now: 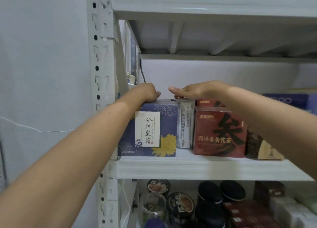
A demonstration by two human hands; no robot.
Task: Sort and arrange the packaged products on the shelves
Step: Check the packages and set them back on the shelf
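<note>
Hands reach onto the middle shelf [197, 167] of a white metal rack. The left hand [146, 92] sits on top of the blue box [154, 129], the one with yellow flowers and a white label. Its fingers [153, 98] are curled down against the lid near the left rear corner. I cannot tell whether they hook an edge or only press on it.

The right hand [193, 90] lies palm down, its fingers [180, 95] straight and loosely spread, with the thumb pointing toward the left hand. These fingers rest on the top of the narrow white package [185, 124], which stands upright directly under them, squeezed between the blue box and the red box [219, 133].

The red box stands below the right wrist. A second red box [205, 102] shows just behind it. To the right of the right fingers, partly hidden by the forearm, a brown packet [262, 147] leans on the shelf, and a purple carton [288, 99] stands farther back.

A black cable [142, 73] hangs just above the left fingers. Well below both hands, the lower shelf carries round jars [180, 205] and black tins [209, 191].
</note>
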